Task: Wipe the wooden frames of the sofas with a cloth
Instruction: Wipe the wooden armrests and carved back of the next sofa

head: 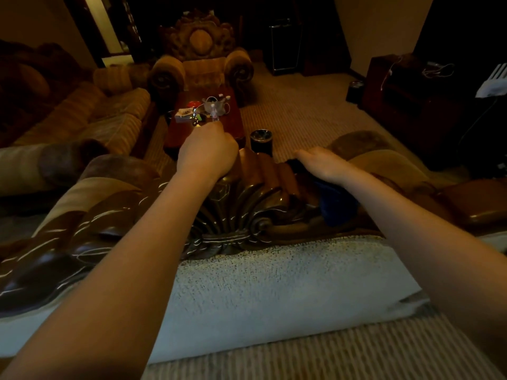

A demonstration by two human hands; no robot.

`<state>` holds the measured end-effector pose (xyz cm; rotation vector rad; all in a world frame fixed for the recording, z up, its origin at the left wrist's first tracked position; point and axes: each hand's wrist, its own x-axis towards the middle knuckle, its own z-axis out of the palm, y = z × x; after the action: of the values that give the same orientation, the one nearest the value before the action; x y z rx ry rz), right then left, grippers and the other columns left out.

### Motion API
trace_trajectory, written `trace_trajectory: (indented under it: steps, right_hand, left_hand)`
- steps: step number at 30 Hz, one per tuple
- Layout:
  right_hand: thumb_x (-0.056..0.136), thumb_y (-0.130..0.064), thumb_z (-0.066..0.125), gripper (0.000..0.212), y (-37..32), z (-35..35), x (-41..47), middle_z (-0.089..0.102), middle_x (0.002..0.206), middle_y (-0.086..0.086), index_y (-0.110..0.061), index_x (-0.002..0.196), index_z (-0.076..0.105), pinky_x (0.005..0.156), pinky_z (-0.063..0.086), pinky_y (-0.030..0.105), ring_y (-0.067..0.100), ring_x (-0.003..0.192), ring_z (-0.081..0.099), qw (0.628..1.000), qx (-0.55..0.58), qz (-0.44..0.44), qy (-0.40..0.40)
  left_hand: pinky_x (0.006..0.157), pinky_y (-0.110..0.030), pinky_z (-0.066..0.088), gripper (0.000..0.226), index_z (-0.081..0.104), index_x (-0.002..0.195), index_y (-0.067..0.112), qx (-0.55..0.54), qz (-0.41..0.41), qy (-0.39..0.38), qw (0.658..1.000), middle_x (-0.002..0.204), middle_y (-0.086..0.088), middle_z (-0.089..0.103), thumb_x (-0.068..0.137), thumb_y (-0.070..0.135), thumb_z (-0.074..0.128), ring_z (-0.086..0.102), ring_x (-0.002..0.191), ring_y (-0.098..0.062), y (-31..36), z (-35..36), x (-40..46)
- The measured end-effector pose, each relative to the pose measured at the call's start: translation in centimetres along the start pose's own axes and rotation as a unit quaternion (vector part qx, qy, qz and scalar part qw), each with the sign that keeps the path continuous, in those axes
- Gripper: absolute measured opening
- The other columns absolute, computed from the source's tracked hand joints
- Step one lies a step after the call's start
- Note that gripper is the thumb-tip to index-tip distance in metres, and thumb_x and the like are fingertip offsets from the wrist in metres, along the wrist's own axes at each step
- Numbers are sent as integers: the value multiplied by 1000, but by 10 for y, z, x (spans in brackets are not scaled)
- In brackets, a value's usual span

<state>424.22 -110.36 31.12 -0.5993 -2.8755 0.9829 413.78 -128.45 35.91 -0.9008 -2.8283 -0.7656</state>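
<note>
The carved, glossy dark wooden frame (247, 204) runs along the top of the sofa back right below me, with a shell-shaped crest in its middle. My left hand (207, 154) rests on the top of that crest with its fingers curled over the far edge. My right hand (322, 161) lies flat on a dark blue cloth (336, 205), pressing it against the frame just right of the crest. Part of the cloth hangs down the near side of the wood.
A pale textured cushion back (274, 292) lies under the frame. Beyond stand a low red-brown table (233, 127) with small items, a black cylindrical bin (261, 142), a striped sofa (109, 113) at left, an ornate armchair (201, 61) and a dark cabinet (406, 97) at right.
</note>
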Motion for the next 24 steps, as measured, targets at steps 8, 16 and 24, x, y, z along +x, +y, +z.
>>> trace_trajectory:
  steps: [8, 16, 24]
  right_hand:
    - [100, -22, 43, 31, 3, 49, -63, 52, 62, 5, -10, 75, 58, 54, 33, 34, 16, 55, 47, 911, 144, -87, 377]
    - [90, -49, 39, 52, 59, 62, -76, 51, 128, 13, -15, 123, 59, 93, 37, 44, 33, 117, 46, 844, -21, 177, 505]
    - [93, -19, 56, 25, -27, 144, -61, 50, 98, 8, 3, 103, 55, 81, 32, 10, 7, 91, 43, 664, 257, 160, 684]
  left_hand:
    - [65, -33, 41, 25, 55, 107, 6, -14, 11, -7, 1000, 88, -8, 53, 94, 15, 37, 50, 73, -20, 3, -4, -4]
    - [61, -32, 43, 24, 56, 91, 9, -47, 33, 3, 998, 84, -7, 56, 94, 20, 35, 53, 71, -22, 0, -5, -8]
    - [84, -48, 53, 26, 54, 75, 16, -87, 53, -9, 995, 86, -13, 65, 95, 23, 39, 63, 81, -32, 2, -9, -15]
